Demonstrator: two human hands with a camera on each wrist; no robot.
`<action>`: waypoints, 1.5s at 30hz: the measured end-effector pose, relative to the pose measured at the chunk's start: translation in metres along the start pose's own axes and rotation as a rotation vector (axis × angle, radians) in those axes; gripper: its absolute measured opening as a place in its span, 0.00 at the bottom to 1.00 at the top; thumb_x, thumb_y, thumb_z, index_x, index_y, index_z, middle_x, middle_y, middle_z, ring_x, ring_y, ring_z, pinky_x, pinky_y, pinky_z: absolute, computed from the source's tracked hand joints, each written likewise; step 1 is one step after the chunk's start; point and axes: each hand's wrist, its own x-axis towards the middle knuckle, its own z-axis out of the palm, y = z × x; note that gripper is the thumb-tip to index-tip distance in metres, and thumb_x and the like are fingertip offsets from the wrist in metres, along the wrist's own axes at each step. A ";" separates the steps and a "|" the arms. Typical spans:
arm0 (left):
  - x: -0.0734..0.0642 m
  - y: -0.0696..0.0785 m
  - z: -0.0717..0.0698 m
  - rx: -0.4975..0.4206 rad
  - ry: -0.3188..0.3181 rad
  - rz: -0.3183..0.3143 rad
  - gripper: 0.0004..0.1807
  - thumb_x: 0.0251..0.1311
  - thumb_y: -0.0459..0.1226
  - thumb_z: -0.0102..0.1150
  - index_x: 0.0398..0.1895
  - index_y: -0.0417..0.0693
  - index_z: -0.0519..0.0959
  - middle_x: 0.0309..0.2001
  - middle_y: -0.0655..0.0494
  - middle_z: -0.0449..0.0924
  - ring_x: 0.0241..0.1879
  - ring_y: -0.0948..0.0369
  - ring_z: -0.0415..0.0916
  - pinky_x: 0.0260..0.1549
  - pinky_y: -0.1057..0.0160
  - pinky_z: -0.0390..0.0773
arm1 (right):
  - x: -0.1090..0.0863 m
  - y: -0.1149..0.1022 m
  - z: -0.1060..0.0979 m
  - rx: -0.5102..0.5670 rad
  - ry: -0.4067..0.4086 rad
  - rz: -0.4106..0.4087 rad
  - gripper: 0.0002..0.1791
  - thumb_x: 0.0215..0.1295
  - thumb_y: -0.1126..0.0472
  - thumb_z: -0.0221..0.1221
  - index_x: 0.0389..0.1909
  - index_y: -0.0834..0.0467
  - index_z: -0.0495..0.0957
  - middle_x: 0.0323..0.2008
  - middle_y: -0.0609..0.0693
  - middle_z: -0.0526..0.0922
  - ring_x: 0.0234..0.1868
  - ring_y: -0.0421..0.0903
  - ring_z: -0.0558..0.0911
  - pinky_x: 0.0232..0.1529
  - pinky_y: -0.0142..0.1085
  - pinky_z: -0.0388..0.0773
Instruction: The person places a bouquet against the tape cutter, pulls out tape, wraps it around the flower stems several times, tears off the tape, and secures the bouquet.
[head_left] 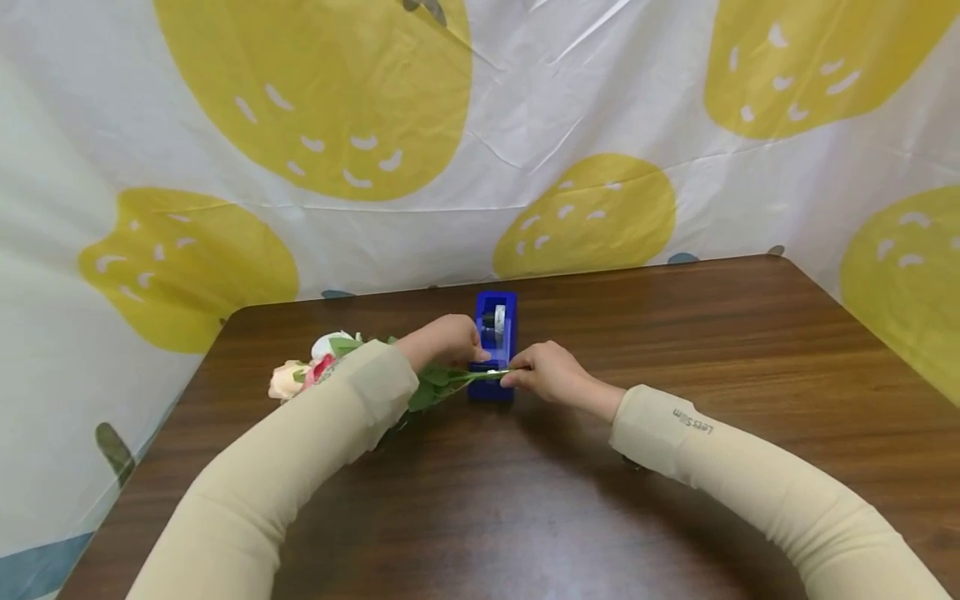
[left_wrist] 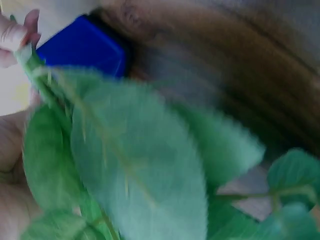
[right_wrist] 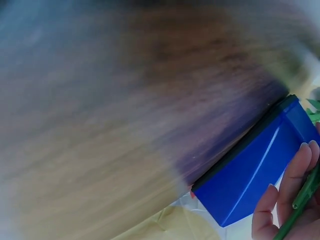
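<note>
A bunch of artificial flowers (head_left: 288, 379), pale peach, red and white, lies at the left, partly hidden by the left sleeve. Its green stems (head_left: 465, 377) run rightward across the front of a blue tape dispenser (head_left: 486, 387). My right hand (head_left: 551, 372) pinches the stem ends between thumb and fingers. Just above the stems, my left hand (head_left: 446, 340) bends its fingertips down at the dispenser, pinching what looks like the clear tape. A roll of tape (head_left: 500, 325) sits in the dispenser. Large leaves (left_wrist: 135, 160) cover much of the left wrist view.
The brown wooden table (head_left: 712, 333) extends around the dispenser, with its far edge close behind. A white curtain with yellow fruit prints (head_left: 525, 108) hangs behind the table and along its sides.
</note>
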 end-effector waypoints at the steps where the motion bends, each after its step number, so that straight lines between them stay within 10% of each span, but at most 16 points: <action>1: 0.000 0.001 0.001 0.041 0.021 0.006 0.25 0.54 0.58 0.55 0.10 0.52 0.70 0.13 0.62 0.68 0.18 0.62 0.66 0.23 0.65 0.67 | 0.000 0.000 0.000 0.002 0.002 0.001 0.11 0.59 0.56 0.60 0.26 0.60 0.83 0.15 0.44 0.75 0.19 0.36 0.67 0.24 0.28 0.65; 10: -0.036 0.040 -0.011 0.041 0.058 -0.187 0.18 0.59 0.51 0.55 0.21 0.48 0.80 0.21 0.57 0.80 0.27 0.60 0.74 0.31 0.59 0.72 | -0.002 -0.004 0.003 -0.039 0.006 -0.014 0.10 0.58 0.54 0.61 0.28 0.58 0.84 0.20 0.45 0.81 0.22 0.37 0.72 0.27 0.31 0.70; 16: 0.002 0.018 0.013 0.029 0.091 -0.119 0.24 0.57 0.57 0.53 0.15 0.50 0.80 0.18 0.59 0.80 0.23 0.61 0.75 0.29 0.62 0.74 | -0.007 -0.003 0.004 -0.039 0.005 0.016 0.10 0.57 0.55 0.61 0.31 0.58 0.85 0.19 0.45 0.82 0.23 0.36 0.74 0.29 0.33 0.73; 23: -0.052 0.061 -0.016 0.020 0.107 -0.184 0.20 0.62 0.47 0.51 0.27 0.42 0.83 0.28 0.52 0.84 0.30 0.60 0.78 0.37 0.62 0.75 | -0.005 0.003 0.001 -0.037 0.003 -0.031 0.10 0.57 0.57 0.61 0.30 0.59 0.85 0.25 0.47 0.84 0.25 0.37 0.74 0.31 0.32 0.73; 26: -0.049 0.053 -0.015 -0.044 0.069 -0.127 0.19 0.64 0.47 0.50 0.29 0.40 0.82 0.27 0.51 0.84 0.27 0.60 0.77 0.33 0.63 0.75 | -0.004 0.006 0.001 -0.013 -0.028 -0.057 0.08 0.57 0.59 0.61 0.29 0.60 0.84 0.23 0.47 0.83 0.23 0.36 0.72 0.27 0.30 0.71; 31: 0.019 0.003 0.014 -0.059 -0.009 -0.018 0.31 0.56 0.63 0.45 0.22 0.47 0.83 0.19 0.57 0.82 0.22 0.62 0.76 0.27 0.66 0.73 | -0.002 0.013 0.002 0.027 -0.089 -0.103 0.07 0.57 0.65 0.61 0.23 0.64 0.81 0.18 0.49 0.80 0.20 0.35 0.69 0.23 0.27 0.67; 33: 0.030 0.001 0.018 -0.044 0.000 -0.064 0.32 0.55 0.64 0.46 0.21 0.46 0.83 0.20 0.55 0.82 0.23 0.60 0.78 0.29 0.65 0.74 | -0.001 0.013 0.002 0.039 -0.119 -0.110 0.07 0.57 0.66 0.60 0.22 0.65 0.80 0.17 0.50 0.80 0.18 0.34 0.72 0.23 0.26 0.68; 39: -0.045 0.059 -0.012 0.111 0.094 -0.195 0.22 0.64 0.51 0.47 0.34 0.40 0.80 0.35 0.51 0.81 0.31 0.58 0.75 0.35 0.59 0.75 | 0.001 0.011 0.005 0.017 -0.153 -0.160 0.09 0.62 0.65 0.55 0.22 0.62 0.74 0.16 0.45 0.72 0.18 0.35 0.68 0.23 0.27 0.66; 45: 0.049 -0.010 0.031 0.101 0.023 -0.131 0.30 0.54 0.64 0.47 0.24 0.47 0.79 0.22 0.58 0.79 0.22 0.61 0.76 0.30 0.62 0.74 | 0.001 0.012 0.010 0.046 -0.150 -0.078 0.18 0.68 0.54 0.49 0.23 0.61 0.75 0.15 0.43 0.70 0.18 0.37 0.67 0.23 0.30 0.66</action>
